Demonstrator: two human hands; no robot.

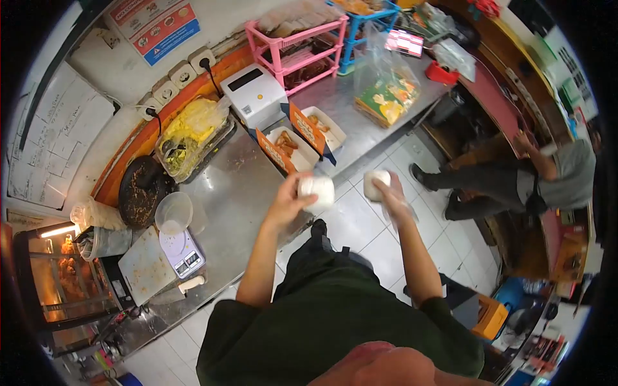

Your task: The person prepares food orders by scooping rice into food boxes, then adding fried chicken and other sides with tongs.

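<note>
My left hand (290, 198) is closed around a white rounded block (317, 192), perhaps wrapped rice, in front of the open food boxes. A second white block (376, 185) is in my right hand (394, 198), with clear plastic hanging by the wrist. Both blocks are held in the air near the counter's edge, apart from each other. Just beyond them, one open orange-and-white box (287, 149) holds brown fried pieces, and another open box (327, 130) beside it also has food inside.
On the steel counter (225, 193) are a white printer (254, 96), a pink rack (277, 48), a tray of shredded vegetables (193, 138), a purple scale (182, 254) and a cutting board (147, 267). Another person (547, 177) stands at the right.
</note>
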